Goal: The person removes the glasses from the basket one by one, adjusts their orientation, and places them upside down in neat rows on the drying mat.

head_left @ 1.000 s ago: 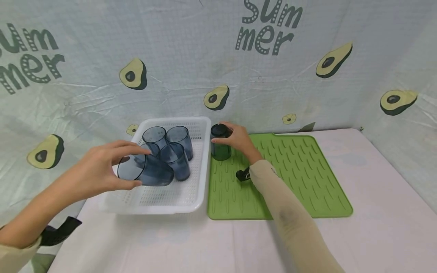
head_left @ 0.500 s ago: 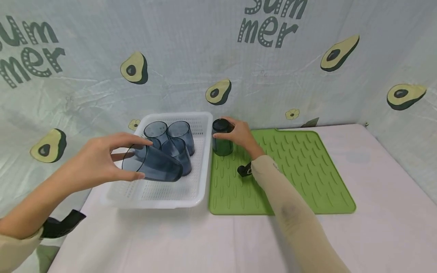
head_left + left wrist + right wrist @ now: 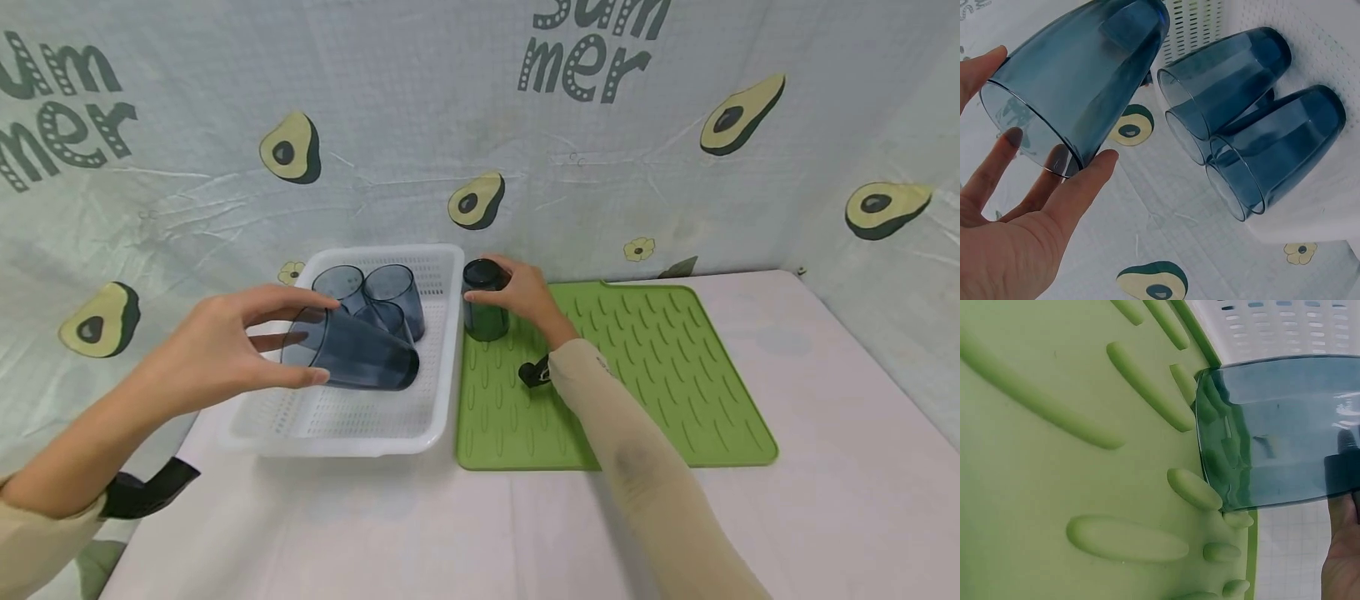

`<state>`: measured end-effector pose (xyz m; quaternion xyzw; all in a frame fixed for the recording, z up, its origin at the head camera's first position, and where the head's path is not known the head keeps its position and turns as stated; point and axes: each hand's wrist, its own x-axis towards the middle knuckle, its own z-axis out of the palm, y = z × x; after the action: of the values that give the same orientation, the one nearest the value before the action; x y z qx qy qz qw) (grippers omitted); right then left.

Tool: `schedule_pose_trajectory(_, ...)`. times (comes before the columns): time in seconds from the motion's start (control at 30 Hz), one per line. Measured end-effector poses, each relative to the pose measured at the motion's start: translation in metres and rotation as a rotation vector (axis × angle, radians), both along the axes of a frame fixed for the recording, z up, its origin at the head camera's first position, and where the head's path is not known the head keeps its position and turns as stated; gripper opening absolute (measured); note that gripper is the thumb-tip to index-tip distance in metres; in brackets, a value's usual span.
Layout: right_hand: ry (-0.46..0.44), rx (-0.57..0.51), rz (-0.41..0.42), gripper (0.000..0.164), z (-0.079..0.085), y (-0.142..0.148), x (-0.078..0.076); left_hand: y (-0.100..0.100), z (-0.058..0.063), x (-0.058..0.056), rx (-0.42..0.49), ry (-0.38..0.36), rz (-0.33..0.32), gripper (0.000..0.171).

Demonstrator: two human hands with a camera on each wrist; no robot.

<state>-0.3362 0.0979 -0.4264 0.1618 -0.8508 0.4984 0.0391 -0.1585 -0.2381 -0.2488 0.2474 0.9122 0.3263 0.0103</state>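
Observation:
With thumb and fingertips, my left hand (image 3: 213, 350) grips a blue-tinted glass (image 3: 367, 354) near its rim. The glass lies almost level above the white basket (image 3: 448, 367), its mouth toward my palm and its base to the right. Behind it, several matching glasses (image 3: 397, 292) stand mouth up in the basket, partly hidden by the held one. My right hand (image 3: 528, 296) holds another glass (image 3: 486, 321) upside down at the back left corner of the green drying mat (image 3: 637, 383). In the right wrist view, this glass's rim meets the ridged mat surface.
Basket and mat lie side by side on a pale-covered table (image 3: 420, 533). A printed cloth (image 3: 405, 100) with avocados hangs right behind them. The basket's perforated wall (image 3: 1285, 325) rises close beside the overturned glass.
My left hand has carried its glass rightward and slightly up, and the glass's base has swung further right. My right hand stays on the overturned glass. The head view has tilted slightly.

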Motion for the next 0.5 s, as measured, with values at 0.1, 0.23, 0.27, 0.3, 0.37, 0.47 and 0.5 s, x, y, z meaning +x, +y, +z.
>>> schedule_pose_trajectory(0.1, -0.001, 0.010, -0.003, 0.075, 0.000, -0.001, -0.001, 0.002, 0.000, 0.000, 0.000, -0.023, 0.030, 0.064)
schedule_pose_trajectory(0.23, 0.006, 0.028, 0.003, 0.077, 0.000, -0.001, -0.001, 0.004, -0.002, -0.001, 0.053, -0.056, 0.046, 0.064)
schedule_pose_trajectory(0.27, 0.010, 0.029, 0.004, 0.077, 0.000, -0.001, -0.001, 0.005, -0.003, -0.001, 0.071, -0.069, 0.051, 0.064)
schedule_pose_trajectory(0.3, 0.013, 0.029, 0.004, 0.076, 0.000, -0.001, 0.000, 0.006, -0.004, -0.001, 0.088, -0.083, 0.059, 0.065)
schedule_pose_trajectory(0.37, 0.016, 0.030, 0.002, 0.075, 0.000, -0.001, 0.001, 0.007, -0.006, -0.002, 0.123, -0.113, 0.074, 0.065)
schedule_pose_trajectory(0.47, 0.031, 0.038, -0.006, 0.073, 0.001, -0.002, 0.001, 0.008, -0.010, -0.002, 0.166, -0.151, 0.103, 0.066)
schedule_pose_trajectory(0.5, 0.036, 0.040, -0.003, 0.073, 0.001, -0.002, 0.001, 0.007, -0.011, -0.002, 0.179, -0.159, 0.111, 0.067)
